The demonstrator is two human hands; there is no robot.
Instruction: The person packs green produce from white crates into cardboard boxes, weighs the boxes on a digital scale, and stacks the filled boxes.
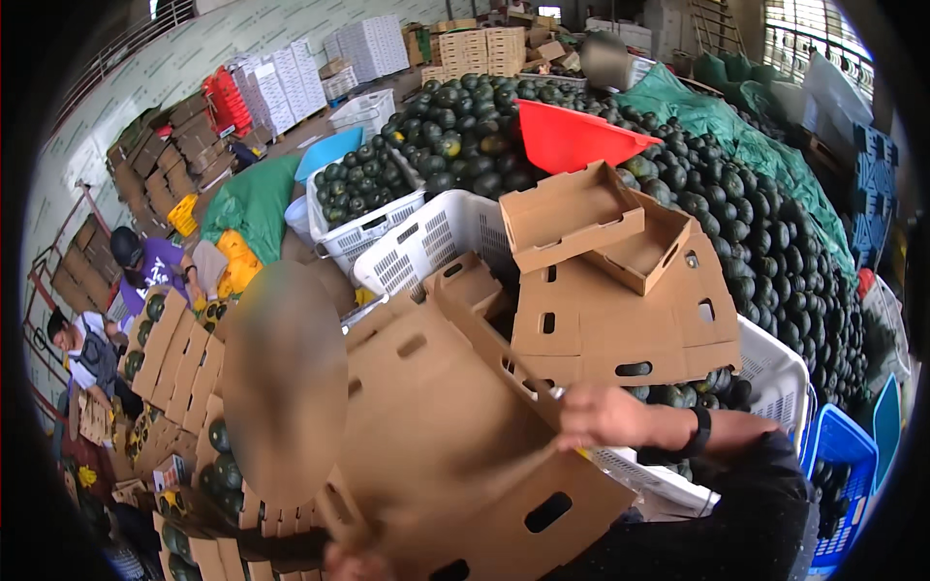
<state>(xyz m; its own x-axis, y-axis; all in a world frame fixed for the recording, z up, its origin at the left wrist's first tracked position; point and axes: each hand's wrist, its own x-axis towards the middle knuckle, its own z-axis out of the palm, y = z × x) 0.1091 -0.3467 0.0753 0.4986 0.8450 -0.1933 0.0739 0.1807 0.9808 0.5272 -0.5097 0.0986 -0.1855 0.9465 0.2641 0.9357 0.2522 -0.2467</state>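
A partly folded brown cardboard box [446, 387] spreads out in front of me, its side panels raised and its hand holes showing. My right hand [601, 416], with a black band on the wrist, has its fingers closed round the box's right edge. Low in the view, my left hand [356, 564] is at the box's near left corner, beside a raised flap. It is smeared by motion and cut off by the lower edge, so its fingers cannot be made out. A blurred patch hides what lies left of the box.
Ahead, a flat cardboard blank [620, 324] bears two open cardboard trays [572, 218]. Behind rise heaped dark green squash-like fruits [765, 232] and a red tub [572, 140]. White crates [436, 237] stand nearby, a blue crate [841, 474] at right. Two people [155, 266] work at left beside filled boxes [179, 353].
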